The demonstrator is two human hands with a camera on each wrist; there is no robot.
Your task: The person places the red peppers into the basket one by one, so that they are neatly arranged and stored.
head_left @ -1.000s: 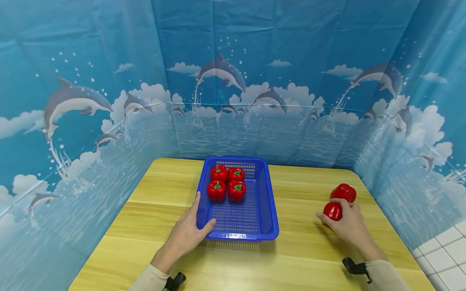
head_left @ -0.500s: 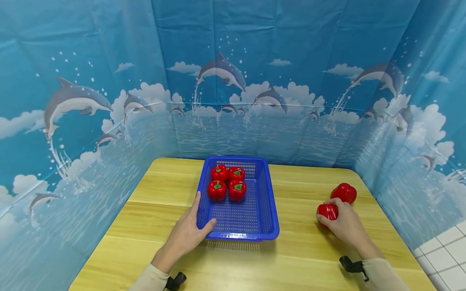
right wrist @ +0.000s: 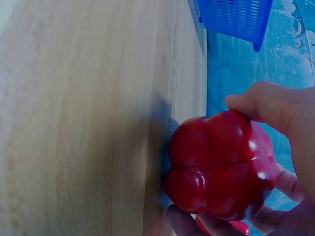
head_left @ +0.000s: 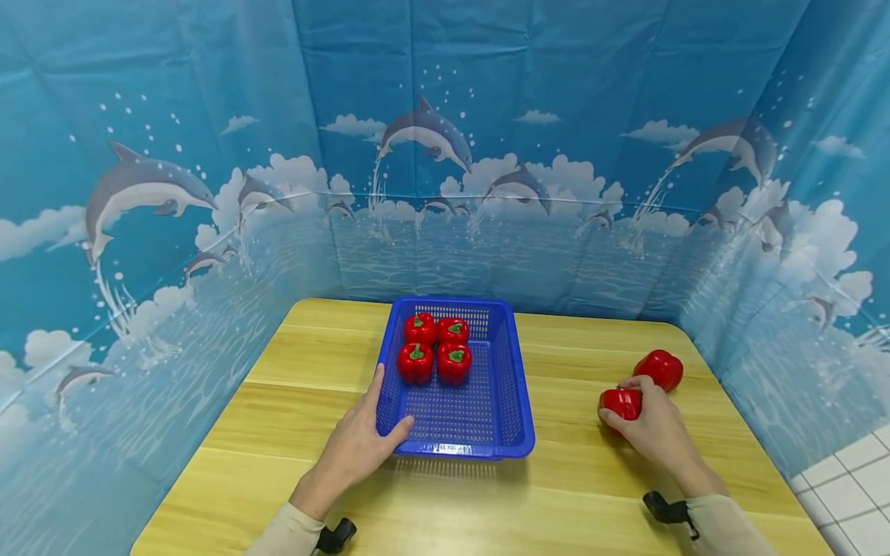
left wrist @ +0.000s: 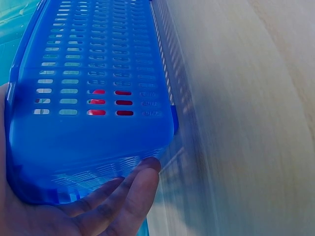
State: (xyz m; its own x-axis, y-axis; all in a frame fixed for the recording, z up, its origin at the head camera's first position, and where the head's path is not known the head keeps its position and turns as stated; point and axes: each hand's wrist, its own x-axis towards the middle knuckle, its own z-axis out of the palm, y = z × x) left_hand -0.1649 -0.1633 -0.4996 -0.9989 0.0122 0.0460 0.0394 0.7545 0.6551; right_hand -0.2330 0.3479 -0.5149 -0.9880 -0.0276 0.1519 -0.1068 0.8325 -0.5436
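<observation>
My left hand (head_left: 356,445) grips the near left corner of a blue plastic basket (head_left: 502,401). In the left wrist view its fingers (left wrist: 139,196) curl against the outside of the perforated wall. Several red bell peppers with green stems, one of them a bell pepper (head_left: 453,364) at the front right, stand grouped in the basket's far left part. To the right, my right hand (head_left: 657,428) holds another red bell pepper (right wrist: 219,167) between thumb and fingers, low over the table. Whether it touches the tabletop I cannot tell. Just behind that hand lies one more red bell pepper (head_left: 659,370).
The yellow wood-grain table (head_left: 563,486) extends around the basket, with its right edge beyond the loose pepper. A blue dolphin-print curtain (head_left: 445,255) hangs along the table's back and sides. White tiles (head_left: 851,479) show at the lower right.
My right hand has shifted slightly left with its bell pepper, away from the one lying behind it, and the pepper has turned in the fingers. The left hand and basket stay in place.
</observation>
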